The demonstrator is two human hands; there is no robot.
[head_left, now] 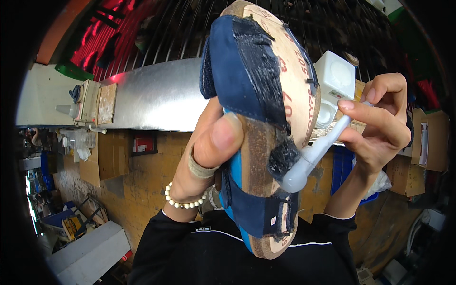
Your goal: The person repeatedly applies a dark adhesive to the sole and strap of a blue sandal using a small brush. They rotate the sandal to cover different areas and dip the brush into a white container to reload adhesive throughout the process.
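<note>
My left hand [209, 142] grips a sandal [254, 128] by its side, thumb on the cork-coloured edge. The sandal is tilted with its pale printed underside facing up. Dark blue straps fold over onto that underside, and their rough ends look black and shiny. Between the fingers of my right hand [380, 118] is a brush [325, 142] with a whitish handle and a rounded, coated end. Its black bristles [283, 159] meet the sandal's underside near its edge, between the two straps. The far fingers of my left hand are hidden behind the sandal.
A metal-topped bench [152, 95] runs across beyond my hands. A white square container [335, 76] stands behind the sandal, by my right hand. Cardboard boxes [109, 159] stand at the left, a blue crate [341, 171] at the right. Red-lit metal rods [156, 33] line the back.
</note>
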